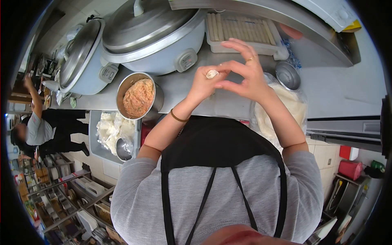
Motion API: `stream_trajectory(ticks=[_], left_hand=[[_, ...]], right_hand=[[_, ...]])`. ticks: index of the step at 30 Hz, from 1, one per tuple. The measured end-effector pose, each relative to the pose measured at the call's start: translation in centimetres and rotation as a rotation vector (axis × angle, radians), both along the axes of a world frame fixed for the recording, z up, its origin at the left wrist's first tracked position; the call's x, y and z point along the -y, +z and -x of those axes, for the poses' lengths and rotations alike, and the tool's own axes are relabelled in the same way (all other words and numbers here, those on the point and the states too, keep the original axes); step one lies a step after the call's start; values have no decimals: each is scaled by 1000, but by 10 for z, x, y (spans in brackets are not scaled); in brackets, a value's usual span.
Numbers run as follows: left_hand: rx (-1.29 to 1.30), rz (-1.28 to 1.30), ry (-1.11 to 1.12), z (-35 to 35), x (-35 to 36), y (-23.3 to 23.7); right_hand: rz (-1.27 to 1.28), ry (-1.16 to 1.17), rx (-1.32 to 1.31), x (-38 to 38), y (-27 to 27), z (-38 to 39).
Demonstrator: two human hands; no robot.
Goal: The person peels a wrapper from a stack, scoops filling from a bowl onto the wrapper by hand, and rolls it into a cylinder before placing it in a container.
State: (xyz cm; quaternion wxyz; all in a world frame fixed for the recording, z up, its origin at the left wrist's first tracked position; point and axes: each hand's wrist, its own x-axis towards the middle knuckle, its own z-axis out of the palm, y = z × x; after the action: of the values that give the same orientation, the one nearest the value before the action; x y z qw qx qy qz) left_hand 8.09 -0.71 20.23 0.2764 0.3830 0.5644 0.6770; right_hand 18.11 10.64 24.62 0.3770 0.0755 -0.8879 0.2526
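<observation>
While my hands are brought together over the counter edge, both are closed on one small dumpling (212,74). My left hand (203,83) grips it from the side, and my right hand (245,75) pinches its rim between thumb and forefinger, the other fingers fanned loose. To do this pinch well, I think the pressure should be light and even, worked along the seam in small bites. The left fingers should only steady the piece, so that no filling squeezes out and the skin does not tear. Just left of my left hand and a little nearer me stands one steel bowl of filling (136,96), pinkish and flecked with green. Nearer me again, below the counter edge, sits one grey tub of white lumps (112,130) with one metal ladle (122,149) lying in it. Beyond my hands I count two big cookers, the near cooker (151,36) straight ahead and the far cooker (83,57) further left, both lidded. Beyond my right hand is one tray of pale rolls (241,30), packed too tight for me to count them. To the right of my right hand are one small steel bowl (288,75) and one clear bag of pale dough (286,106). I wear one bracelet (179,118) and one ring (250,59). Well off to my left, one co-worker (41,126) reaches upward.
</observation>
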Motion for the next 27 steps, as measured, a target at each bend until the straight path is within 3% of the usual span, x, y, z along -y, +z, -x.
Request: stream_trajectory(ticks=[2,6,9,11,15,17,21,24,27], left_hand=[[12,19,-61,2,4,2],[-62,13,-188,10,2,-15],[-91,11,-128,5,2,-13],[-61,-9,-42,-1,6,0],[-88,15,-24,0,12,11],[-263,1,-26,4,11,4],[-156,-79,-80,0,9,-1],[-10,51,-71,-2,9,-3],[-49,46,-34,3,7,-8]], right_hand=[[-135,-59,-10,0,4,-5],[-165,-37,46,11,-8,-1],[-199,-42,129,9,-9,2],[18,67,-13,5,-2,3],[-83,-13,-19,6,6,-6],[-132,-25,28,11,3,-5],[-200,1,129,12,-2,0],[-181,-16,155,10,7,-2],[-154,-43,16,13,11,-8]])
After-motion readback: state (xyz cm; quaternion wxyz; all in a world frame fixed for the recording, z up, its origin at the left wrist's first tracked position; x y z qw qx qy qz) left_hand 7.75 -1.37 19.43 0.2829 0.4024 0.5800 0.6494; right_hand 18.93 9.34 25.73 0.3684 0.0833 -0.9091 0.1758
